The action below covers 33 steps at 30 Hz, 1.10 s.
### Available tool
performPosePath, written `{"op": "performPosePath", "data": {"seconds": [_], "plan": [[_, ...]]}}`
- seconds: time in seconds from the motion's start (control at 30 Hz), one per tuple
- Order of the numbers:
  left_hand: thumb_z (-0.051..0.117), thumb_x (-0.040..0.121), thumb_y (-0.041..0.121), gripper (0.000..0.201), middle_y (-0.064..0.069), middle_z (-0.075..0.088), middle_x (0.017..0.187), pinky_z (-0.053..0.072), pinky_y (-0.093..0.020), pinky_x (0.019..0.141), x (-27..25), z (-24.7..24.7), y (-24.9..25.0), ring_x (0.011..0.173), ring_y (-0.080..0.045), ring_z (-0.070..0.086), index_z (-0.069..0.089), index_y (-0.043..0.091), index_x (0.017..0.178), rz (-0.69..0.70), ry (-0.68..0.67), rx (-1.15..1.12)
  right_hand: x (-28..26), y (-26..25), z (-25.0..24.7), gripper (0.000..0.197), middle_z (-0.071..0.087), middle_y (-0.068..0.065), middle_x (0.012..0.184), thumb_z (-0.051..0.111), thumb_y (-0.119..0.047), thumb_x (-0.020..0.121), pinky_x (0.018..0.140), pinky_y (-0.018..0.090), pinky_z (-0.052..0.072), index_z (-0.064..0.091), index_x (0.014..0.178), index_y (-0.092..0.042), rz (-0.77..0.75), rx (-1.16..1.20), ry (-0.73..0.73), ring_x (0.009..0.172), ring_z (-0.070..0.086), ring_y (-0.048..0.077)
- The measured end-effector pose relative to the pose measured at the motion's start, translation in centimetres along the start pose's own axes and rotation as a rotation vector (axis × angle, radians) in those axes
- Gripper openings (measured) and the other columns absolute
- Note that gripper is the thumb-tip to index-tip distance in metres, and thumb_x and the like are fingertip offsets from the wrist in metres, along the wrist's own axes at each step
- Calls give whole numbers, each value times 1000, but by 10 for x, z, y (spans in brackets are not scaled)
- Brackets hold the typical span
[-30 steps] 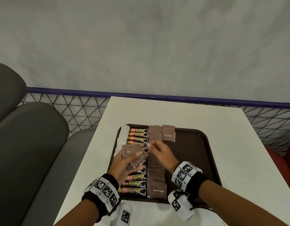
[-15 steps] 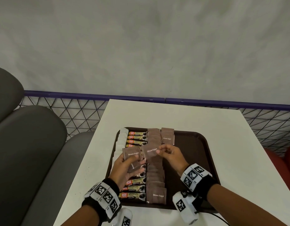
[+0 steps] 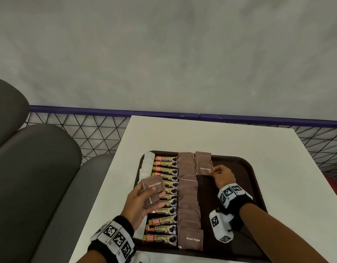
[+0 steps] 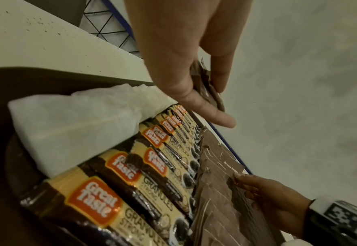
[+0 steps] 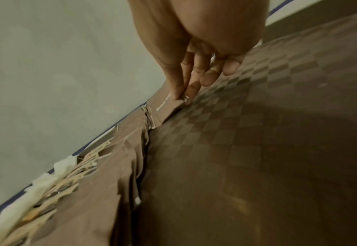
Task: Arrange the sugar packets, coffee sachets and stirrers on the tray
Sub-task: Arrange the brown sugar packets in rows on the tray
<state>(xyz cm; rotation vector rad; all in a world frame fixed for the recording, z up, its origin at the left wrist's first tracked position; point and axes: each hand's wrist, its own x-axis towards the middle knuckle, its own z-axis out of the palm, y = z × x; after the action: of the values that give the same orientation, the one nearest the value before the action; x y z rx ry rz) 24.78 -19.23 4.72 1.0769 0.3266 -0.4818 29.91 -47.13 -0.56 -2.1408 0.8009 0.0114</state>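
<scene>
Two brown sachets printed "Brown Sugar" sit fanned in the left hand (image 3: 140, 201), low and left of centre in the head view, its thumb and fingers curled round these held packets (image 3: 153, 190) above the coffee row. Further right, near the frame's middle, the right hand (image 3: 221, 176) pinches the right edge of another "Brown Sugar" packet (image 3: 204, 168) between thumb and forefinger; the right wrist view shows that packet's lower edge down at the tray's chequered floor, though whether it rests there I cannot tell.

The dark brown tray (image 3: 245, 179) lies on a white table (image 3: 201, 133) and holds several columns. At its left edge runs a row of white packets (image 3: 147, 166), unlabelled as far as can be read. Next comes a column of coffee sachets (image 3: 164, 227), each marked "Great Taste" on an orange badge and "GRANULES STRONG" beside it. Right of those, a long overlapping column of brown sugar packets (image 3: 188, 198) runs from the tray's far end to its near end, the nearest reading "Brown Sugar". A short second brown column begins at the upper right of that, where the pinched packet is.

Grey cushioned seats (image 3: 31, 168) fill the left of the frame.
</scene>
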Motion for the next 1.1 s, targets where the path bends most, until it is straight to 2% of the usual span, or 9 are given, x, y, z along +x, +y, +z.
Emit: {"op": "performPosePath", "data": {"seconds": [0.13, 0.27, 0.43, 0.53, 0.67, 0.77, 0.9, 1.03, 1.1], "plan": [[58, 86, 2, 35, -14, 70, 107, 59, -37, 62, 4, -4, 0, 91, -26, 71, 58, 13, 119, 2, 11, 16, 5, -3, 8, 10, 69, 4, 99, 63, -31, 84, 95, 37, 39, 55, 79, -27, 4, -158, 8, 107, 56, 26], [54, 88, 1, 30, -17, 70, 108, 59, -37, 62, 4, -4, -1, 95, -28, 68, 59, 11, 117, -15, 17, -3, 8, -5, 10, 10, 68, 5, 102, 63, -32, 84, 94, 35, 35, 62, 89, -23, -5, -227, 23, 111, 51, 26], [47, 92, 2, 26, -22, 67, 110, 60, -39, 63, 1, -2, 3, 96, -30, 66, 58, 7, 115, -45, 19, -43, 4, -5, 5, 17, 67, 4, 104, 65, -33, 82, 94, 36, 34, 57, 94, -23, -12, -196, 43, 111, 48, 26], [51, 91, 1, 27, -22, 67, 110, 59, -36, 60, -2, -1, 4, 92, -28, 68, 57, 5, 116, -28, 24, -26, -7, -7, 0, 27, 64, 6, 105, 64, -29, 84, 92, 38, 37, 56, 107, -17, -78, -166, 106, 110, 47, 27], [58, 87, 2, 28, -17, 71, 104, 59, -34, 61, -7, 3, 4, 85, -24, 71, 58, 6, 114, 4, 19, 25, -33, -18, -2, 20, 62, 4, 100, 60, -24, 86, 90, 39, 41, 57, 103, -15, -256, -131, 140, 104, 48, 24], [61, 85, 3, 27, -14, 72, 98, 60, -34, 62, -12, 9, 3, 83, -23, 72, 59, 7, 112, 24, 15, 51, -53, -25, 5, 10, 58, -4, 88, 59, -20, 87, 87, 37, 47, 61, 95, -15, -383, -7, 30, 98, 51, 19], [61, 85, 4, 26, -15, 71, 101, 60, -33, 62, -19, 16, 2, 82, -22, 71, 59, 9, 111, 39, -1, 77, -86, -43, 10, 17, 61, -1, 92, 55, -27, 91, 77, 19, 44, 63, 95, -13, -481, 159, -257, 89, 57, 14], [62, 85, 5, 28, -16, 71, 100, 60, -33, 62, -24, 22, 1, 82, -22, 70, 58, 7, 112, 54, -15, 91, -111, -56, 9, 21, 57, -13, 87, 55, -25, 91, 71, 4, 41, 62, 105, -12, -494, 260, -508, 80, 54, -4], [62, 85, 6, 29, -15, 71, 97, 60, -34, 66, -25, 23, 1, 82, -22, 71, 58, 5, 114, 58, -19, 102, -116, -56, 11, 11, 59, -14, 83, 57, -19, 90, 71, 6, 42, 61, 99, -16, -483, 321, -575, 75, 56, -7]]}}
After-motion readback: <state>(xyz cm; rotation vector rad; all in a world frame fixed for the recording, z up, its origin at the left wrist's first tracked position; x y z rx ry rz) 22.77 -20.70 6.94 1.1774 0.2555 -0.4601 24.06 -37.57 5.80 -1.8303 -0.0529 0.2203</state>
